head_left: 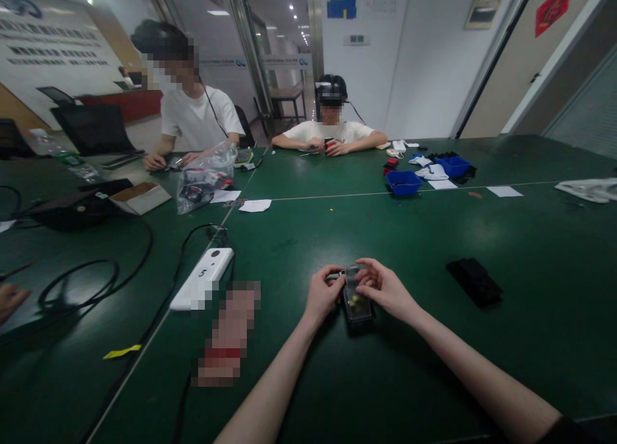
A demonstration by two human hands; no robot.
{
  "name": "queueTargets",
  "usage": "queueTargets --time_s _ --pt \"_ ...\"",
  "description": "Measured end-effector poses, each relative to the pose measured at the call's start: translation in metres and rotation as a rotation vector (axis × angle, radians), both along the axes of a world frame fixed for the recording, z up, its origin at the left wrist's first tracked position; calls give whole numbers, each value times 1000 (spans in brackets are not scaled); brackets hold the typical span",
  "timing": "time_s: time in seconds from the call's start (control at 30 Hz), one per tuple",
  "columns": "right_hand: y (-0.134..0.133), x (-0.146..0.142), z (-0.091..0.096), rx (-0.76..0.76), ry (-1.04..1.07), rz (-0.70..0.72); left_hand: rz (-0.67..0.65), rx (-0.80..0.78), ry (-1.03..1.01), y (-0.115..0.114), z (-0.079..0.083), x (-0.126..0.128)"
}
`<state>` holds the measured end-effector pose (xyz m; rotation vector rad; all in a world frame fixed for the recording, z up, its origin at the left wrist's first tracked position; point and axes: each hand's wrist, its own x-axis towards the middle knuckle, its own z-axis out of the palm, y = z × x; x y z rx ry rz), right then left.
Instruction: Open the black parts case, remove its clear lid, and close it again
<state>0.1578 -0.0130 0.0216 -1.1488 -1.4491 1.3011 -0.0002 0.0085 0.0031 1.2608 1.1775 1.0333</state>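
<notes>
Both of my hands are on a small dark flat box (357,301) with a see-through top, low over the green table (337,225). Small yellowish bits show inside it. My left hand (322,294) grips its left top corner with curled fingers. My right hand (384,288) pinches its right top edge, with the fingers bent over the end. The box lies lengthwise towards me.
A black flat object (473,281) lies to the right. A white power strip (202,278) with black cables sits to the left. Blue trays (403,182) and paper slips lie further back. Two other people sit across the table, one beside a clear plastic bag (205,177).
</notes>
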Motion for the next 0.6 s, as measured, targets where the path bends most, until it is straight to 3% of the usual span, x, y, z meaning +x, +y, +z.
queueTargets --time_s 0.17,0.6 --pt "1 1 -2 23 -97 5 -9 0 2 -1 0 0" --pt "1 3 3 -15 -107 -5 -14 -6 5 -2 0 -1"
